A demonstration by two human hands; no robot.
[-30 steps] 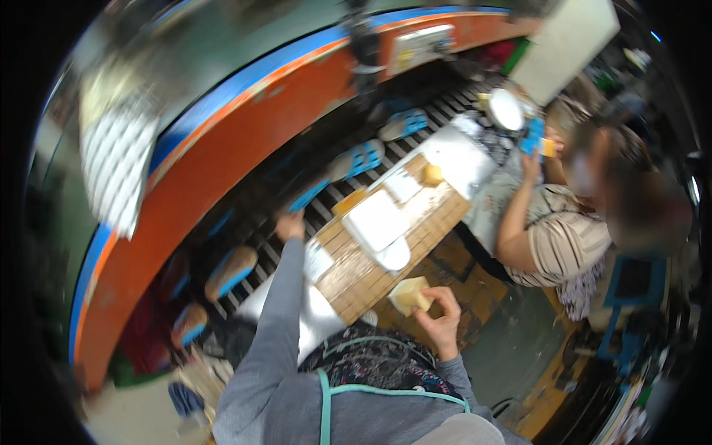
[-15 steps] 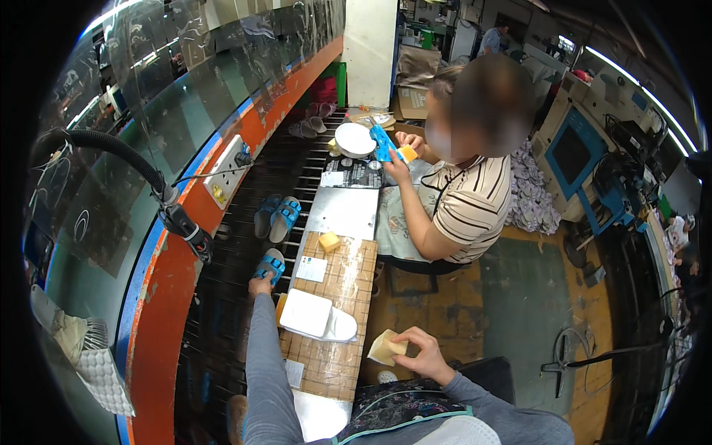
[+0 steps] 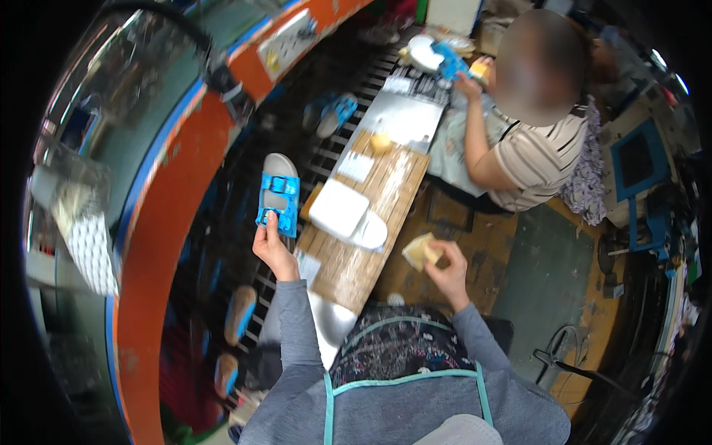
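Observation:
My left hand [image 3: 274,251] grips a blue sandal [image 3: 279,194] with a grey footbed, thumb pressed on its lower end. The sandal is held up over the dark slatted rack, strap side facing me. Pinched in the fingers of my right hand [image 3: 451,273] is a pale yellow sponge [image 3: 417,252], right of the bench. Between my hands, a wood-patterned board [image 3: 337,273] carries a white rectangular tub [image 3: 338,208] and a white sole-shaped piece [image 3: 372,233] partly under it. A yellow sponge block [image 3: 380,142] sits farther up the board.
Sandals [image 3: 337,113] rest on the slatted rack ahead; others [image 3: 241,315] are at lower left. An orange ledge [image 3: 189,167] curves along the left. At upper right a seated co-worker [image 3: 538,159] holds a blue sandal [image 3: 452,61] and a yellow sponge, near a white bowl [image 3: 425,53].
My left hand has lifted the blue sandal from the rack and brought it nearer. My right hand still holds the sponge. The view has tilted and shifted.

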